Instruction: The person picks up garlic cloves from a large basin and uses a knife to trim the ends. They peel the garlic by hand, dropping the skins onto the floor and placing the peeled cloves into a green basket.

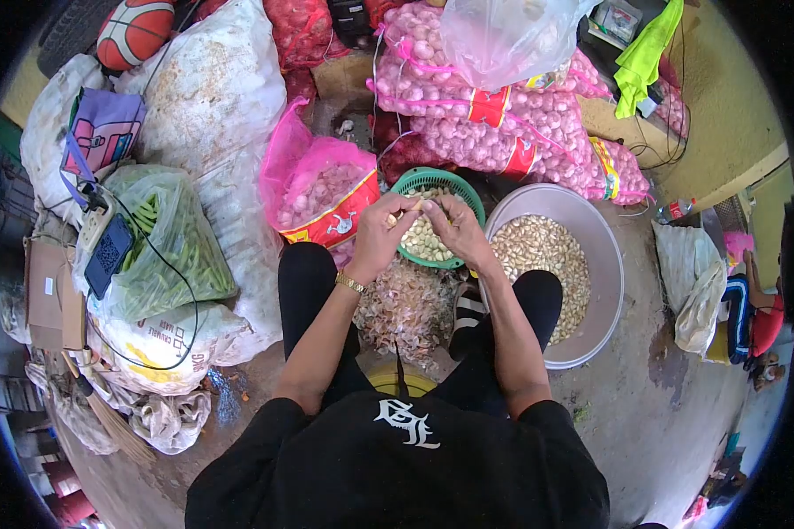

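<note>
My left hand (pixel 381 236), with a gold watch at the wrist, and my right hand (pixel 460 234) meet fingertip to fingertip over a green basket (pixel 473 196). Both are closed in a pinch on a small pale garlic clove (pixel 421 204), mostly hidden by the fingers. Peeled garlic cloves (pixel 422 242) lie in the basket under my hands. To the right, a large pale basin (pixel 602 264) holds many unpeeled cloves (pixel 538 264). Loose garlic skins (pixel 401 309) are heaped on the floor between my legs.
An open pink net sack of garlic (pixel 322 189) stands left of the basket. Full net sacks (pixel 512 132) are stacked behind it. At the left are large white sacks (pixel 216 97) and a plastic bag of green vegetables (pixel 163 247) with a phone (pixel 108 256) on it. A person (pixel 763 317) is at far right.
</note>
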`<state>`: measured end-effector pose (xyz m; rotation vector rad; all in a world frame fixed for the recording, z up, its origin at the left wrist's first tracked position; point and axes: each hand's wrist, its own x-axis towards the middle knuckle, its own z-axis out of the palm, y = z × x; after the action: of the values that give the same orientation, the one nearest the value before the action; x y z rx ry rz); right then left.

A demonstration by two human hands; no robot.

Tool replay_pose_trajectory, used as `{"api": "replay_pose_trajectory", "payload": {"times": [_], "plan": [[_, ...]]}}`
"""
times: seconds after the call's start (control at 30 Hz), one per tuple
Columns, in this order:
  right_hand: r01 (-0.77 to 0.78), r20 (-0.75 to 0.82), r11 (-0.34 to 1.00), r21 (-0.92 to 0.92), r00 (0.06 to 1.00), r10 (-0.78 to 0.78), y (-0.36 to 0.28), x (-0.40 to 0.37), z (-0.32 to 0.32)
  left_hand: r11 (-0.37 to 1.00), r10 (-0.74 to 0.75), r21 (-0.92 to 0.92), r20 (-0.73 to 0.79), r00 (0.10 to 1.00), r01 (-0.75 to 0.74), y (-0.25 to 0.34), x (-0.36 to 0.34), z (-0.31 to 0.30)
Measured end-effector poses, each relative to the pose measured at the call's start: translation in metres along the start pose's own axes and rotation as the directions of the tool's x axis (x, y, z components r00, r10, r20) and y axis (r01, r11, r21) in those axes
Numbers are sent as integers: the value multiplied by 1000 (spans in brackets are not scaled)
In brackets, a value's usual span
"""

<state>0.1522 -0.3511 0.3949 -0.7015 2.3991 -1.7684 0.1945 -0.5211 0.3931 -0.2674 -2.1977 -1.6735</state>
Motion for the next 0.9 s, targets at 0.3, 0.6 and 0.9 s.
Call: {"api": "replay_pose_trajectory", "payload": {"times": [0.3,0.6,0.9], "plan": [[219,-125,908,-356,952,-279,4,-1,4,979,-111,-170,18,994,113,-12,-7,10],[211,-73,978,1,975,-210,-4,3,-1,508,-323,-648,467,823,567,2,-4,-9],[287,-92,943,-167,948,-305,2,-2,7,414,-350,-794,313,883,445,-3,-5,10]]}}
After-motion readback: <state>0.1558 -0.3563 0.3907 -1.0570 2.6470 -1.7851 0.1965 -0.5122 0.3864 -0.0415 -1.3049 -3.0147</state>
